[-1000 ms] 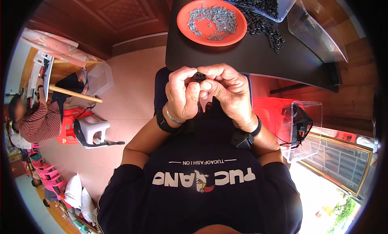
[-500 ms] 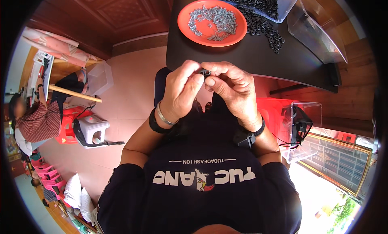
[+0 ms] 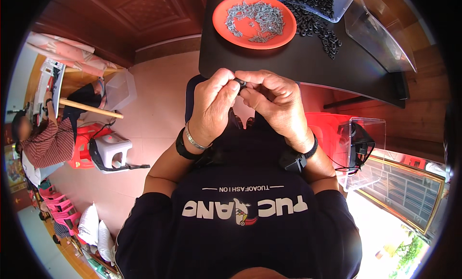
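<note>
A small black part with a round hole (image 3: 241, 84) sits between my fingertips, just off the near edge of the table. The thumb and index finger of my left hand (image 3: 211, 103) pinch its left side. From the right, my right hand (image 3: 279, 103) closes on it with thumb and fingers, hiding much of it. Beyond my hands, an orange plate (image 3: 285, 40) holds many small silver screw-like pieces (image 3: 269, 20). Right of the plate, many small black ring-shaped parts (image 3: 329, 43) lie loose on the table.
The dark table (image 3: 356, 77) has a clear plastic bin (image 3: 340, 12) of black parts at its far side and a clear panel (image 3: 385, 36) on its right. A red stool (image 3: 320, 127) and a clear box (image 3: 378, 170) stand at right. Another person (image 3: 53, 144) sits far left.
The black part has turned between my fingers, so less of its face shows. My right fingers have moved slightly left and closer around it. The view has shifted a little.
</note>
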A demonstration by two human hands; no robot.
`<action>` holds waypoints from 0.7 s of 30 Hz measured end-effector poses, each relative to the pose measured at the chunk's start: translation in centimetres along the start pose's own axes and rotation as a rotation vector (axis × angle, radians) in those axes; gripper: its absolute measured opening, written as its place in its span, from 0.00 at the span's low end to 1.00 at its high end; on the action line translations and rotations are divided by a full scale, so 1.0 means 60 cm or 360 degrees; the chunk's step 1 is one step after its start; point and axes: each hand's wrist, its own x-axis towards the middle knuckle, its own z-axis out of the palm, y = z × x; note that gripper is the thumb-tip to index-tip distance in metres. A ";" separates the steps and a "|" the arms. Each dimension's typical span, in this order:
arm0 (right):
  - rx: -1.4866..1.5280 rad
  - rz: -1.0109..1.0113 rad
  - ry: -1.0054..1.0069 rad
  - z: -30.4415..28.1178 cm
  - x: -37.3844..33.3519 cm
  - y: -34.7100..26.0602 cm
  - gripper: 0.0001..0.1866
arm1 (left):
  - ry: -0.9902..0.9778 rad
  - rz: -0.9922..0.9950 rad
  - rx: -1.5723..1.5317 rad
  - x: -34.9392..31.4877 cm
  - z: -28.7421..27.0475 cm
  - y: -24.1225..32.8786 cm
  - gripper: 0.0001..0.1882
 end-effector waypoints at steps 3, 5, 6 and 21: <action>-0.0060 0.0012 0.0038 0.001 0.000 -0.006 0.17 | -0.0015 -0.0083 0.0005 -0.002 -0.003 0.006 0.16; -0.0126 -0.0004 0.0001 -0.001 0.000 -0.006 0.17 | -0.0008 -0.0081 -0.0008 -0.003 -0.004 0.006 0.16; -0.0126 -0.0004 0.0001 -0.002 0.000 -0.004 0.17 | -0.0018 -0.0094 -0.0032 -0.003 -0.005 0.006 0.16; -0.0129 0.0009 0.0051 0.001 0.001 0.003 0.14 | -0.0048 -0.0092 0.0055 -0.004 -0.008 0.008 0.15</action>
